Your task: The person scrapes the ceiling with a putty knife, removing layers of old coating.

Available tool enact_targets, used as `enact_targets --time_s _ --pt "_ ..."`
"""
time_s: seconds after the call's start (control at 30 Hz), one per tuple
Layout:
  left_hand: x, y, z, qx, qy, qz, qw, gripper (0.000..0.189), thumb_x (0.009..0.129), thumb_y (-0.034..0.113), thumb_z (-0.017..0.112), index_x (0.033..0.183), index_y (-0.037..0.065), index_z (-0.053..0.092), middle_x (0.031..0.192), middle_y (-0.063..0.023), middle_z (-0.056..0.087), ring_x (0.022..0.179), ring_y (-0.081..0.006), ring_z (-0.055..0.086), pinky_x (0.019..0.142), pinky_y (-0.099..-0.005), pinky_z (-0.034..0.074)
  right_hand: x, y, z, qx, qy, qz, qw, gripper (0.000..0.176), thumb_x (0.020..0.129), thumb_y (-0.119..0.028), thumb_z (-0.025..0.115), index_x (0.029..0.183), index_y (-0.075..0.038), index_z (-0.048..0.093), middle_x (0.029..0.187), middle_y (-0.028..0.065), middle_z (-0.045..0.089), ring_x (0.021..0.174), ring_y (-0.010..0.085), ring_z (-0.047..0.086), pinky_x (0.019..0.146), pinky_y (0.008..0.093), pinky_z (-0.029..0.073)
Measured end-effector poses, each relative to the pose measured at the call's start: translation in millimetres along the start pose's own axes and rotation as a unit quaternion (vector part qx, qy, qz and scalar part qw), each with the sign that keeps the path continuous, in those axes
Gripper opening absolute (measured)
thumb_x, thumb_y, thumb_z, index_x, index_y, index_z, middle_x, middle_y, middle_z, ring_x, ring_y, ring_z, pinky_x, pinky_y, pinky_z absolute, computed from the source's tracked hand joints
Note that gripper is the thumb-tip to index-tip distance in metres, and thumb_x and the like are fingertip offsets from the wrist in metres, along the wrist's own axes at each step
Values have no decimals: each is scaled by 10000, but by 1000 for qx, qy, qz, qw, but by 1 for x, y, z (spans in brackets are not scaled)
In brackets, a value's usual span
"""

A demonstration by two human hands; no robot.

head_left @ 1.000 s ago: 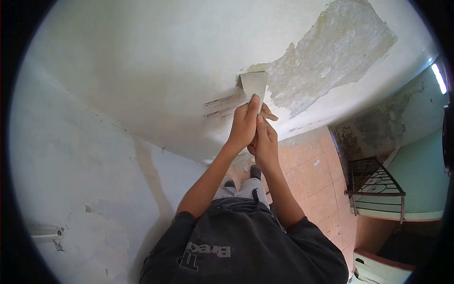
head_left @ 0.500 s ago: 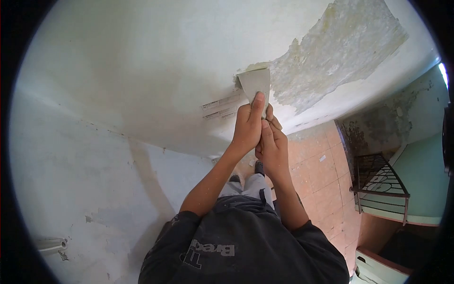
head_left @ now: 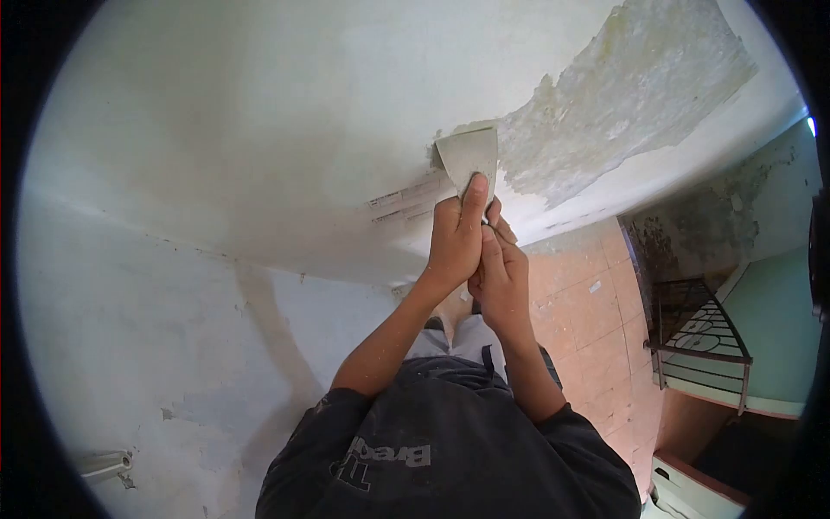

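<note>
A wide-bladed putty knife (head_left: 473,154) lies against the pale wall (head_left: 285,112), its broad edge near the border of a bare grey patch (head_left: 631,104). My left hand (head_left: 456,240) is closed round the handle, with the thumb pressed along the blade's lower part. Just below and to the right, my right hand (head_left: 504,281) grips the handle's lower end. Fingers cover most of the handle. Beside the blade, on the left, are strips of printed lettering (head_left: 402,203) on the wall.
A second wall (head_left: 199,363) meets this one at the left, with a light-coloured fixture (head_left: 105,465) low on it. Orange floor tiles (head_left: 596,329) bear small flakes. To the right stand a dark metal railing (head_left: 705,320) and a pale green panel (head_left: 778,320).
The whole view has shifted slightly. Both hands keep their hold on the putty knife, and its blade stays at nearly the same place on the patch's border.
</note>
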State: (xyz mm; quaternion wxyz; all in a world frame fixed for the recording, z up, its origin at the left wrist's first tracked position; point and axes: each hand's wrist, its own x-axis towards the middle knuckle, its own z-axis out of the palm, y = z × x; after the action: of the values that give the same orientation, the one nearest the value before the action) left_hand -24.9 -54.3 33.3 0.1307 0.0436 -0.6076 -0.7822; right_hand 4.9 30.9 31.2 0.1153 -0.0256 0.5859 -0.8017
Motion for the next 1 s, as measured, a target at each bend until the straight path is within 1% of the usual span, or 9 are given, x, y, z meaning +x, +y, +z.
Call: enact_targets --time_s 0.17,0.23,0.3,0.37,0.47,0.57,0.77,0.83,1.0 --pt "0 6 2 11 6 -14 1000 518 1028 390 413 673 19 483 617 -23 504 580 -86 449 523 -269 378 2 0 3 -15 12 -6 1000 341 1033 -233 400 1043 38 607 597 -42 463 436 1 349 374 179 249" --pt "2 10 3 -4 13 -26 1000 518 1029 386 409 667 21 472 614 -24 502 578 -88 448 521 -275 376 1 -5 -2 -27 -16 5 999 341 1033 -230 395 1048 37 607 681 -23 515 452 1 366 376 181 263" --pt "7 13 4 -5 -20 -10 1000 468 1030 353 410 701 25 466 616 -17 484 577 -80 433 513 -269 360 2 -11 1 -12 -13 11 1000 342 1033 -226 393 1050 41 605 709 -18 527 459 2 374 376 183 266" --pt "6 16 4 20 -15 -4 1000 432 1032 330 411 730 26 468 621 -11 466 578 -79 426 507 -265 350 4 -9 2 2 -13 3 1000 343 1033 -223 391 1051 45 604 737 -14 538 466 2 381 376 185 269" --pt "-2 -2 -1 -12 -1 -27 1000 445 1029 350 419 729 25 464 635 -13 471 576 -83 432 508 -265 351 1 4 1 1 14 8 1000 348 1034 -225 391 1050 50 604 728 -22 533 465 2 376 374 187 267" --pt "-2 11 6 -44 -3 -35 998 434 1029 351 418 739 32 468 637 -12 468 575 -78 430 506 -256 348 -3 -3 -3 -27 2 35 999 349 1035 -227 389 1060 49 602 712 -31 521 454 1 359 377 184 262" --pt "-1 -6 4 -22 -2 -13 1000 446 1027 346 424 711 34 468 632 -16 474 566 -81 430 504 -268 346 -2 -4 -1 -7 17 20 1000 333 1035 -226 390 1040 35 598 633 -59 476 451 -2 349 380 172 250" --pt "4 3 7 -24 -5 -17 1000 448 1026 340 428 709 27 469 627 -14 473 568 -79 424 504 -269 342 -2 -9 -5 -13 -2 41 999 327 1035 -230 394 1026 26 597 593 -70 446 441 -1 342 377 169 246" --pt "1 5 6 -10 3 -25 1000 459 1023 321 437 683 14 469 609 -13 469 576 -75 415 509 -267 335 -4 -4 -2 0 18 33 999 320 1033 -230 399 1029 22 597 594 -63 446 431 -1 335 371 176 243"
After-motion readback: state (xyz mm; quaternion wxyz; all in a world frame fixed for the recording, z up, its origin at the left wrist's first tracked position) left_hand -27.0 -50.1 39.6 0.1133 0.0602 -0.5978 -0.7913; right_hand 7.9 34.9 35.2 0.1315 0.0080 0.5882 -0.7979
